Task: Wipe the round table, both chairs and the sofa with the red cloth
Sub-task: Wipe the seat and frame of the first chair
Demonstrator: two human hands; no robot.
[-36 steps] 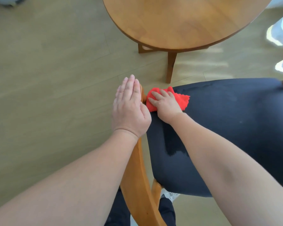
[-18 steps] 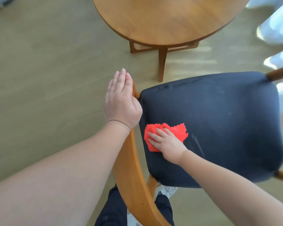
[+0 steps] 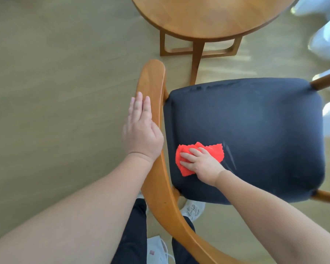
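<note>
The right hand (image 3: 202,163) presses the red cloth (image 3: 200,159) flat under spread fingers on the near-left of the chair (image 3: 255,130) seat, while the left hand (image 3: 141,134) (fingers together, flat) steadies the wooden backrest (image 3: 152,79).

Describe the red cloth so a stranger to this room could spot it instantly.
Find the round wooden table at the top, then the chair just below it with a dark padded seat. On the seat's near left part, under the right hand, lies the red cloth: small, crumpled, and the only bright red thing among wood and dark fabric.
</note>
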